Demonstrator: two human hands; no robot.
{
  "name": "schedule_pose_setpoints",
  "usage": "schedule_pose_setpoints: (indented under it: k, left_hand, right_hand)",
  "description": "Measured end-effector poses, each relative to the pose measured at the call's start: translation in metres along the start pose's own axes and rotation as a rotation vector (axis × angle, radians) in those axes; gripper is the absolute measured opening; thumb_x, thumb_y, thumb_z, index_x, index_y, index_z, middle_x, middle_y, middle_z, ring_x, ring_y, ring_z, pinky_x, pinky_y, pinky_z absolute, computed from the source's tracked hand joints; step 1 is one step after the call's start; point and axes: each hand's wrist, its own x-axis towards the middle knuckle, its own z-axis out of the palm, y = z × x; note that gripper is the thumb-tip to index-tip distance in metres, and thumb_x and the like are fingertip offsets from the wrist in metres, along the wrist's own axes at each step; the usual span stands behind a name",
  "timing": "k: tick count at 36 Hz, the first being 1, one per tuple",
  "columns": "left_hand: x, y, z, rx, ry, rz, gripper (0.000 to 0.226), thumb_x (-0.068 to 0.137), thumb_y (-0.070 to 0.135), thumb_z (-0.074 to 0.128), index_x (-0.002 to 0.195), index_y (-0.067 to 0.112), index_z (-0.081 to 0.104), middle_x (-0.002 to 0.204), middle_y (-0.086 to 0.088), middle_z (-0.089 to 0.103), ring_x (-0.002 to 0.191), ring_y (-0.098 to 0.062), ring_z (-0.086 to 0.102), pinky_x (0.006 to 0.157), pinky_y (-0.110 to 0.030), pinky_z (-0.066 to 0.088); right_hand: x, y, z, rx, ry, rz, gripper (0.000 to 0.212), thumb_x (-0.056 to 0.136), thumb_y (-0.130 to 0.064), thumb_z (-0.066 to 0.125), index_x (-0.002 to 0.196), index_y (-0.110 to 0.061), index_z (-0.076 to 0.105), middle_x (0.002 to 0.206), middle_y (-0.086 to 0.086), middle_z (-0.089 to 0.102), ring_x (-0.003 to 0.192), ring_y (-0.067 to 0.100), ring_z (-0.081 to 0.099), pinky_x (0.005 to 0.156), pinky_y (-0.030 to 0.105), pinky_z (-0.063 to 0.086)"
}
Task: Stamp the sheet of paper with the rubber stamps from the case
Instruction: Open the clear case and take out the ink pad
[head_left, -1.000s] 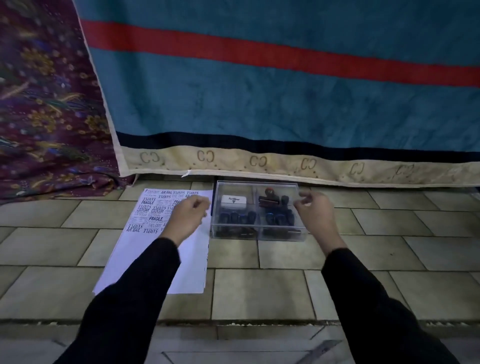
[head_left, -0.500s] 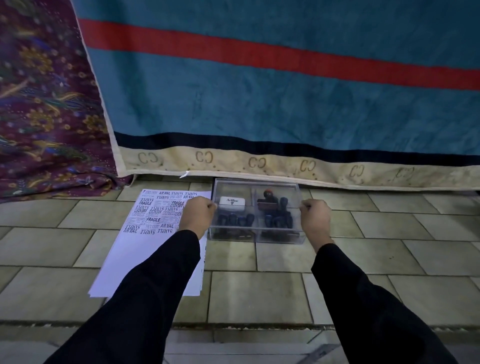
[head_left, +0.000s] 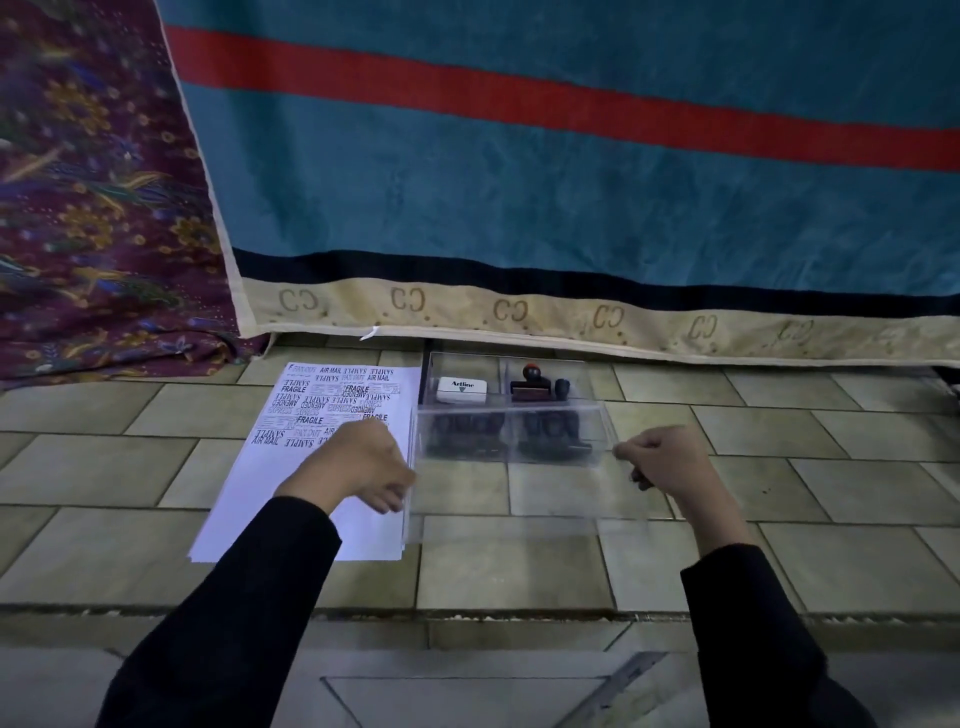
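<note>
The left hand (head_left: 358, 462) is curled, fingers and thumb pinching the left edge of the clear lid (head_left: 509, 499). The right hand (head_left: 665, 462) is closed into a loose fist that grips the lid's right edge. The lid hangs tilted between them, over the near part of the case (head_left: 431, 374). The case sits on the tiled floor (head_left: 519, 571), holding rubber stamps (head_left: 530, 387) and an ink pad (head_left: 462, 389). The sheet of paper (head_left: 291, 493) lies just left of it, partly under the left hand.

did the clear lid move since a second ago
Yes. The clear lid has come off the case and toward the person, over the floor tiles, held by the left hand and right hand. The case stays by the blanket hem.
</note>
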Motion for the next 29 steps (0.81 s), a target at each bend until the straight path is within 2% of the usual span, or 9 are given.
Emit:
schedule_pose_setpoints:
  k: [2,5,10,13,17,21,25,29]
  left_hand:
    - [-0.005,-0.009,0.007,0.014,-0.073,-0.030,0.018,0.082,0.008,0.072,0.084,-0.009,0.069,0.070,-0.016,0.072,0.058,-0.019,0.071,0.057,-0.028,0.060]
    - [-0.006,-0.022,0.018,0.028,-0.131,-0.063,0.015,0.080,0.008,0.074,0.075,-0.005,0.067,0.063,-0.013,0.070,0.058,-0.021,0.071,0.056,-0.028,0.058]
    - [0.001,-0.030,0.034,0.040,-0.066,-0.075,0.017,0.079,0.003,0.066,0.063,0.001,0.062,0.049,-0.007,0.066,0.054,-0.021,0.070,0.051,-0.026,0.056]
    - [0.003,-0.031,0.040,0.020,0.001,-0.056,0.013,0.079,0.002,0.067,0.067,-0.001,0.061,0.053,-0.010,0.067,0.051,-0.020,0.069,0.049,-0.026,0.056]
    - [0.006,-0.032,0.043,0.007,0.061,-0.050,0.011,0.077,0.000,0.070,0.074,-0.002,0.060,0.060,-0.015,0.067,0.048,-0.020,0.068,0.048,-0.027,0.055]
    - [0.009,-0.032,0.045,0.034,0.081,-0.044,0.013,0.077,0.000,0.069,0.070,0.000,0.059,0.061,-0.016,0.068,0.050,-0.021,0.069,0.053,-0.030,0.059]
    - [0.014,-0.032,0.047,0.043,0.134,-0.032,0.011,0.075,-0.002,0.067,0.066,-0.002,0.061,0.064,-0.020,0.069,0.050,-0.023,0.069,0.056,-0.035,0.061]
    - [0.016,-0.028,0.048,0.098,0.162,-0.020,0.005,0.074,-0.003,0.061,0.070,-0.003,0.062,0.062,-0.018,0.069,0.050,-0.022,0.069,0.056,-0.035,0.061]
  right_hand:
    - [-0.008,0.008,-0.003,-0.008,-0.072,0.068,0.021,0.076,-0.007,0.072,0.059,0.002,0.066,0.041,0.007,0.057,0.036,0.016,0.052,0.043,0.022,0.045]
    - [-0.016,0.017,-0.001,-0.076,-0.176,0.175,0.022,0.074,-0.004,0.072,0.056,0.001,0.062,0.038,0.007,0.057,0.035,0.017,0.055,0.041,0.021,0.046]
    - [-0.020,0.027,0.011,-0.133,-0.196,0.272,0.030,0.072,-0.001,0.069,0.045,-0.001,0.056,0.032,0.006,0.054,0.036,0.022,0.056,0.044,0.025,0.049]
    - [-0.021,0.030,0.017,-0.165,-0.180,0.303,0.025,0.071,-0.004,0.067,0.047,0.000,0.061,0.033,0.006,0.058,0.032,0.018,0.058,0.040,0.022,0.049]
    - [-0.021,0.029,0.024,-0.203,-0.154,0.311,0.022,0.070,-0.007,0.066,0.048,-0.002,0.065,0.033,0.002,0.059,0.031,0.013,0.060,0.033,0.013,0.042]
    - [-0.019,0.027,0.027,-0.229,-0.141,0.307,0.023,0.072,-0.007,0.064,0.049,-0.003,0.065,0.032,0.000,0.058,0.031,0.011,0.059,0.033,0.010,0.038]
    - [-0.016,0.028,0.030,-0.245,-0.107,0.276,0.021,0.069,-0.007,0.064,0.049,-0.004,0.068,0.036,0.001,0.060,0.034,0.012,0.060,0.039,0.014,0.044]
    - [-0.013,0.028,0.032,-0.255,-0.084,0.242,0.018,0.070,-0.007,0.063,0.054,-0.001,0.070,0.040,0.004,0.061,0.036,0.014,0.059,0.047,0.017,0.051]
